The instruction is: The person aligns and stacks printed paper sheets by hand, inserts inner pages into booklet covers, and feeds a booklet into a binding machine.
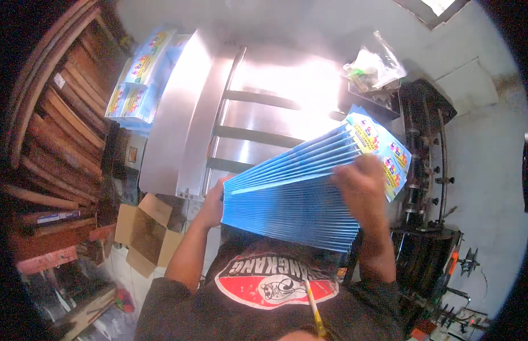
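A thick stack of blue printed sheets (287,199) is held up in front of my dark shirt. Its sheets lie close together at the left end and fan apart toward the right. My left hand (214,203) is closed around the narrow left end, with its fingers mostly hidden behind the paper. At the fanned right end, my right hand (360,181) has its fingers curled against the edges of the sheets, slightly blurred. Beyond that hand, the top sheets show colourful yellow and white printed labels (369,133).
Ahead stands a shiny metal table (190,113) with slatted bars. More printed stacks (140,85) lie at its left. An open cardboard box (147,238) sits on the floor. Wooden shelves (65,131) line the left, a black machine (417,153) the right. A plastic bag (375,65) lies far right.
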A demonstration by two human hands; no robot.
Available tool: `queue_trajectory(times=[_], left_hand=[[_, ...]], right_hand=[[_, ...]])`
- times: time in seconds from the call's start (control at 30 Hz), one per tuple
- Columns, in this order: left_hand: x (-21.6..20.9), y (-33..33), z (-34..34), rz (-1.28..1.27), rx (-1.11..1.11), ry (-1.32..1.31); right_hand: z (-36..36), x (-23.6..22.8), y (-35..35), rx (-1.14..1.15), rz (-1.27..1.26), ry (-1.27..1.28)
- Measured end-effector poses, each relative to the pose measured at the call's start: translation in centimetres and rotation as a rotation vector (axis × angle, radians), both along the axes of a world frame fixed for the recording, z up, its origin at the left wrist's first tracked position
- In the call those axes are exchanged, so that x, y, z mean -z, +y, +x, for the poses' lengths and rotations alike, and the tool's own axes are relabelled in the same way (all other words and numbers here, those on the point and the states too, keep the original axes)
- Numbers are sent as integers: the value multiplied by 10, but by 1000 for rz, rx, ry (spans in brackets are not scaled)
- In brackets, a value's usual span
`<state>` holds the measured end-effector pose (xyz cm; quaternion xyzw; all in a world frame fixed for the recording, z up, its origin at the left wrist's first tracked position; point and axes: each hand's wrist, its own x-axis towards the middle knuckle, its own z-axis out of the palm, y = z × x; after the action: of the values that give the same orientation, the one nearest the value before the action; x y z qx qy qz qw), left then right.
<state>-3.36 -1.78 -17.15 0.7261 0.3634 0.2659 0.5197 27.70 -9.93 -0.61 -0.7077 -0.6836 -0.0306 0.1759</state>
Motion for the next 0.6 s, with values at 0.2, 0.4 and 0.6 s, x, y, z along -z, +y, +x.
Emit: queue_trajectory(times=[0.2, 0.4, 0.6], left_hand=[[-12, -6, -2, 64, -31, 5], [-8, -4, -1, 4, -85, 32], [-18, 1, -1, 93, -26, 107]], right_hand=[[163, -5, -29, 536, 274, 478], [253, 110, -48, 647, -66, 301], [135, 49, 1, 402, 48, 431]])
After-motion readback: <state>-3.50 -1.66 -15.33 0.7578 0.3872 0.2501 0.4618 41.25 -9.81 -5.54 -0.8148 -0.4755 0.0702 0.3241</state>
